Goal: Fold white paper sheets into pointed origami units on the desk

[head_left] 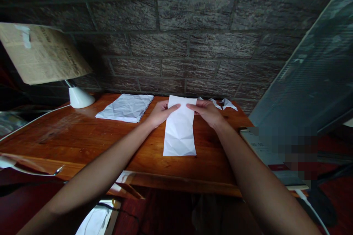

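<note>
Between my two hands is a white sheet of paper [180, 128], narrow and upright in shape, with crease lines across its lower half. My left hand [163, 112] pinches its upper left edge, thumb on the front and fingers behind. At the upper right edge my right hand [206, 111] grips it the same way. Both thumbs point inward near the top of the sheet. Left of my left hand lies a stack of creased white paper [125, 107]. Behind my right hand sit several small folded paper pieces [228, 104], partly hidden.
The wooden table [68, 132] stands against a dark brick wall [195, 14]. A lamp [79, 97] with a paper-covered shade is at the left, its white cord trailing over the table. At the right, a phone-like screen or panel [261, 147] lies near a grey ribbed panel [298, 66].
</note>
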Tool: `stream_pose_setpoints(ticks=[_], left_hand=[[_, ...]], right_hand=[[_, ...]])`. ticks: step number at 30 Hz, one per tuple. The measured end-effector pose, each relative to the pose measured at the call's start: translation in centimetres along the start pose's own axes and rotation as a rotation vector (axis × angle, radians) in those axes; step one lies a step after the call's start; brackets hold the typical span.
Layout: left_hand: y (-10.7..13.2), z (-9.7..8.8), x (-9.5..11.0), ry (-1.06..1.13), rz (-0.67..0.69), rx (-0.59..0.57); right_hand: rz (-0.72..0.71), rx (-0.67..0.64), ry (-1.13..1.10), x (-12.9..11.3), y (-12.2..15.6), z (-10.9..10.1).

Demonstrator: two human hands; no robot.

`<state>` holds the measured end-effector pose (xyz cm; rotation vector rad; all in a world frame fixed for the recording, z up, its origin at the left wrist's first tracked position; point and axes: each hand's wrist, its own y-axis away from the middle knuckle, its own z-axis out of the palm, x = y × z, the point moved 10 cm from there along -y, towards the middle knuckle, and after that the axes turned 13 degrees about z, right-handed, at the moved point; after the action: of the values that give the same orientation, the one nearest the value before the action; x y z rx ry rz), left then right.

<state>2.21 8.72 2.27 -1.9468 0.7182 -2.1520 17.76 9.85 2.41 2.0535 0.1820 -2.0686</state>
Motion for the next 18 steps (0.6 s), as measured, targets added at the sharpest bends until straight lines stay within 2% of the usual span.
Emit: stream_pose_setpoints(ticks=[6,10,14,18], left_hand=[[0.1,-0.9,-0.4,0.001,-0.013,0.135],[0.0,-1.0,0.0,-0.042,0.022,0.133],[0.0,-0.8,0.5,-0.052,0.051,0.119],[0.0,-0.7,0.4,-0.042,0.047,0.106]], right_hand=[[-0.053,-0.055,0.061,-0.3,0.1,1.5],[-0.072,-0.05,0.068,-0.9,0.5,1.6],[-0.12,0.05,0.115,-1.9,0.9,0.7],[-0.16,0.086,0.163,-2.2,0.9,0.3]])
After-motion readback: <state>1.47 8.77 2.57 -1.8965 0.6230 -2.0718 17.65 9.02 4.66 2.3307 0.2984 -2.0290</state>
